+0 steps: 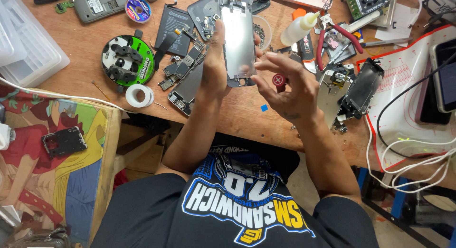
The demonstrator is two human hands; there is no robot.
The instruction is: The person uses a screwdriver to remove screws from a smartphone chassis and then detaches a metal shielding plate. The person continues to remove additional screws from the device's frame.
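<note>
Above the middle of the wooden workbench, head view:

- Phone panel: shiny, silver, long, held upright off the bench.
- Left hand: gripping the panel's left edge, thumb on the left, fingers wrapped behind.
- Right hand: open, fingers spread and loosely curled, just right of the panel's lower end, grasping nothing that can be made out.
- Round green-and-black jig: left on the bench.
- White tape roll: near the jig, at the bench edge.
- Dark phone battery: far, left of the panel.
- Squeeze bottle: far, right of the panel.
- Red-handled pliers: right of the bottle.
- Stripped phone frame: right, on a white mat.
</note>
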